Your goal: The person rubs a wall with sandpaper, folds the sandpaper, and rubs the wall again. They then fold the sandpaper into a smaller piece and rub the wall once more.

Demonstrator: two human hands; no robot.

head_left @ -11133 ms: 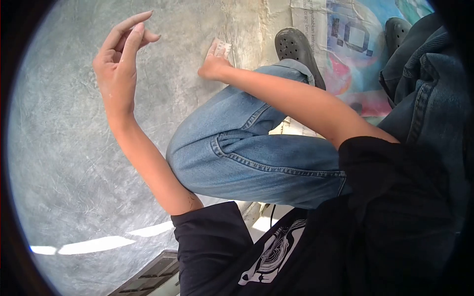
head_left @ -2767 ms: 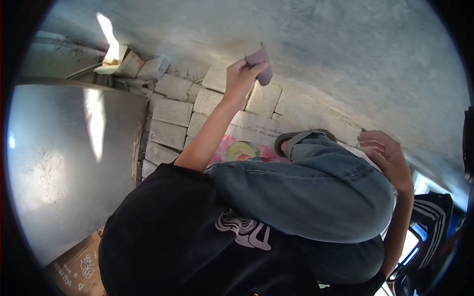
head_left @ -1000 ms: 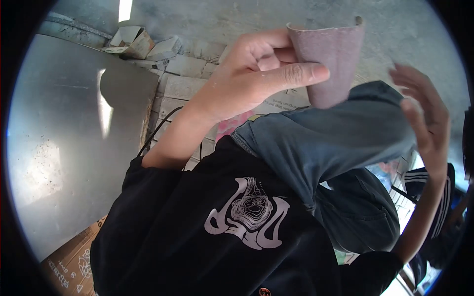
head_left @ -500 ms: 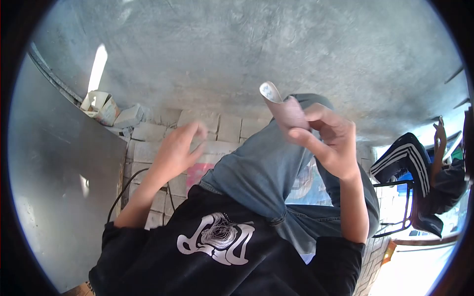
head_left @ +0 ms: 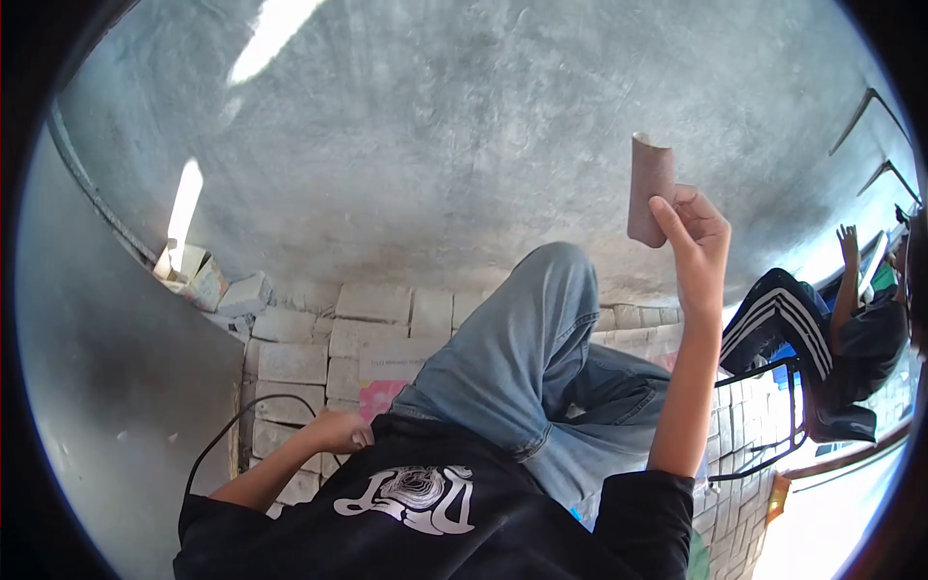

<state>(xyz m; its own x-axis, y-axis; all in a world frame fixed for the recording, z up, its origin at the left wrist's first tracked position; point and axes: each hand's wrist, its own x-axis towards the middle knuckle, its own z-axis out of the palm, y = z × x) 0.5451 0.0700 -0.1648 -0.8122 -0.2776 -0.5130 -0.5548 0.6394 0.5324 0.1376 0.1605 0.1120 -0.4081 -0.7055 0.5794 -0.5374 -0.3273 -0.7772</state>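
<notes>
A brown cardboard tube (head_left: 651, 188) stands nearly upright in my raised right hand (head_left: 700, 232), gripped between thumb and fingers in front of the grey wall. Its top end is open, and its lower end is above my bent knee. My left hand (head_left: 340, 431) is beside my waist at the lower left, its fingers curled in with nothing visible in them. A black cable (head_left: 215, 440) runs close to that hand and wrist.
Pale bricks (head_left: 292, 362) pave the floor by my legs. A small open carton (head_left: 196, 280) and a loose block (head_left: 245, 295) sit against the wall at left, by a grey panel (head_left: 126, 387). Another person (head_left: 807, 333) sits on a black-framed chair (head_left: 798, 406) at right.
My right hand has lifted the tube up and to the right, turning it more upright. My left hand has dropped toward my waist and its fingers have closed. The view has shifted.
</notes>
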